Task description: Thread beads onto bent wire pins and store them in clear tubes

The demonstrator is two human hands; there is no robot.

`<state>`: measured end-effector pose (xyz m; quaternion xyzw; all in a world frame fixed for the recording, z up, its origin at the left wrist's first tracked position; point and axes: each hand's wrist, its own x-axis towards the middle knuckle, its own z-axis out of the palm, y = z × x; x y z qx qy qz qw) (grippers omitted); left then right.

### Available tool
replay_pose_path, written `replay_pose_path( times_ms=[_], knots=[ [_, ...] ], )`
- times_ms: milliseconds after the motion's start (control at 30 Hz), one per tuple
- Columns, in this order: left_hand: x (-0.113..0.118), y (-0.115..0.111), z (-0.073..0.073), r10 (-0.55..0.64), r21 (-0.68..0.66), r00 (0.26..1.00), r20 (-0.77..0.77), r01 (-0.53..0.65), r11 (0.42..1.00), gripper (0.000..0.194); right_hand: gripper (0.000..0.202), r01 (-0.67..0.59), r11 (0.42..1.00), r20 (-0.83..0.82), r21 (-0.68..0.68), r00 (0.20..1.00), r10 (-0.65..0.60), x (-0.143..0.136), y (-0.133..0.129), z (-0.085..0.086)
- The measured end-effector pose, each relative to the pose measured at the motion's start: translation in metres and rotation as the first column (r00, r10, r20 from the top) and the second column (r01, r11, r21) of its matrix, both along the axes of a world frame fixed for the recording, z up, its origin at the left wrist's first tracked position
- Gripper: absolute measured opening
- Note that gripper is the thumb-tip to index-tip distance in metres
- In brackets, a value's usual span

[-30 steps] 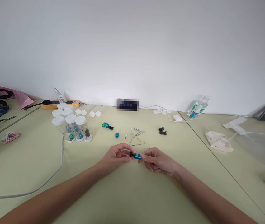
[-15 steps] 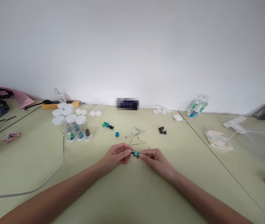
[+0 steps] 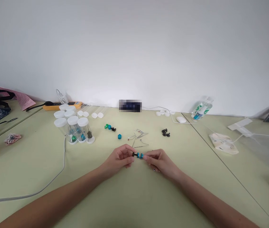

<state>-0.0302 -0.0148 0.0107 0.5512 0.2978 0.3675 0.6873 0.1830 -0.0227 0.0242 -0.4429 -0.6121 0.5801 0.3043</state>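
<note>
Between the fingertips of both hands is a small blue part (image 3: pixel 141 155) joined end to end with a black part (image 3: pixel 133 154). My left hand (image 3: pixel 121 157) pinches the black part, and my right hand (image 3: pixel 156 160) pinches the blue one at its right end. Just beyond them lie several thin metal pins and bent wires (image 3: pixel 139 134). A loose blue piece (image 3: pixel 119 136) sits beyond my left hand, with a small green, blue and black group (image 3: pixel 110 127) behind it. Several black pieces (image 3: pixel 165 132) lie beyond my right hand.
Clear tubes with white caps (image 3: pixel 82 121) stand at the left, before an orange power strip (image 3: pixel 50 107). A white cable (image 3: pixel 64 161) crosses the left side. At the back right are a white case (image 3: pixel 181 119) and a clear bottle (image 3: pixel 202 109); a packet (image 3: pixel 222 142) lies farther right.
The black part shows more plainly between my left fingertips. My right hand has shifted slightly right and its lower fingers have moved. The whole view has drifted slightly.
</note>
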Motion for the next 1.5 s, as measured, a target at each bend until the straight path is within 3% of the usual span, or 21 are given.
replay_pose_path(
  times_ms=[167,367,667,900,1500],
  knots=[
    [0.0004,-0.0001,0.0002,-0.004,0.02,1.0,-0.008,0.004,1.0,0.023,0.041,-0.052,0.99,-0.049,-0.128,0.998,0.046,0.0034,0.0035,0.0008],
    [0.0012,0.0008,-0.0015,0.0,-0.031,0.999,-0.042,-0.002,1.0,0.025,0.039,-0.031,0.994,-0.05,-0.106,0.998,0.026,0.0004,0.0007,0.0017],
    [0.0011,-0.0006,0.0019,0.029,-0.004,0.998,-0.058,-0.029,1.0,0.024,0.041,0.013,1.0,0.066,-0.022,0.998,-0.012,-0.0015,-0.0037,0.0001],
    [0.0011,0.0,0.0,0.028,-0.056,0.996,-0.086,-0.033,0.998,0.026,0.04,-0.005,0.998,0.032,-0.06,0.999,0.007,-0.0012,-0.004,0.0],
    [0.0019,-0.0005,0.0026,0.034,-0.009,0.998,-0.055,-0.035,0.999,0.023,0.039,-0.02,0.993,-0.023,-0.116,1.0,0.017,0.0005,-0.0001,-0.0041]
  ],
)
